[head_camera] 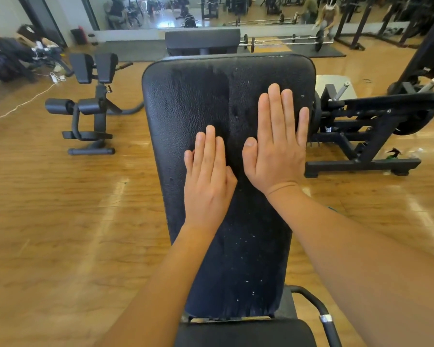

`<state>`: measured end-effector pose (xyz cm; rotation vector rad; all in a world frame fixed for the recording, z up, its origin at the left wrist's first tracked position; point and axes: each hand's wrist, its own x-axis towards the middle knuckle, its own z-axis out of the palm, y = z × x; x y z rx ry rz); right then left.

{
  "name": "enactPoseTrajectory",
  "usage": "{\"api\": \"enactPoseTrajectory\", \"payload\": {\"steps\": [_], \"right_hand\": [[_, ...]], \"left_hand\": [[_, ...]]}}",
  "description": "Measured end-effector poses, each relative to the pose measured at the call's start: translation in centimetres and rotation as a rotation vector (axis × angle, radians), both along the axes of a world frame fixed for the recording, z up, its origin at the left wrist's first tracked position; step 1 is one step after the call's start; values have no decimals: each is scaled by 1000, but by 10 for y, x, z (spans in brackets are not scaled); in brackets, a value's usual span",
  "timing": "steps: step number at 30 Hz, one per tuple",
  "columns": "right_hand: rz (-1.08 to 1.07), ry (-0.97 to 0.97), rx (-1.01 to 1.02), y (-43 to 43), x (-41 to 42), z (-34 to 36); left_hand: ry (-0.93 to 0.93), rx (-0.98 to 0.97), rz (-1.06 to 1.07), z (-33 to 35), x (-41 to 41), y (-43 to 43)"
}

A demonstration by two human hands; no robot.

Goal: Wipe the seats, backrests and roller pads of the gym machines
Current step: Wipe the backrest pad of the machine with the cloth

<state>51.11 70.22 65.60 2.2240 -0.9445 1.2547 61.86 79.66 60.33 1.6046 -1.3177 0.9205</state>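
Backrest: the black padded backrest (186,108) of the bench fills the middle of the view, from near the bottom edge up to its rounded top. Its grained surface has a darker smeared patch at the upper left and pale specks lower down.
Left hand: the left hand (208,169) lies palm down on the backrest at mid-height, fingers straight and together, holding nothing.
Right hand: the right hand (277,144) lies palm down a little higher and nearer the pad's right edge, fingers straight and slightly spread, holding nothing.
Hands together: the hands are side by side, thumbs near each other but apart.
Seat: the black seat (246,333) is at the bottom edge, just below the backrest's lower end.
Handle: a black tube handle (316,306) with a chrome collar curves beside the seat on the right.
Roller pads: two black roller pads (60,106) sit on a machine to the left, well apart from the bench, on the wooden floor (60,221).
Right side: a black plate-loaded machine (361,136) stands near the backrest.
Behind: barbells (281,42) lie on a mat below a wall mirror (236,11).
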Motion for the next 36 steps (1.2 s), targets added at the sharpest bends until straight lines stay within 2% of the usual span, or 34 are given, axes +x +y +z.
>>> {"api": "enactPoseTrajectory", "payload": {"steps": [9,18,24,27,31,36], "right_hand": [[-4,6,0,1,0,1],[-4,4,-10,0,-1,0],[-6,-7,-17,1,-1,0],[-16,-3,-16,1,-1,1],[-15,-4,-23,2,0,1],[-30,-11,-31,2,0,0]], "left_hand": [[29,80,27,-35,-14,14],[-82,93,-25,-8,-1,6],[1,47,31,-25,-13,7],[51,90,19,-48,-23,15],[-11,188,-7,-78,-30,29],[-4,175,-18,-67,-27,28]]}}
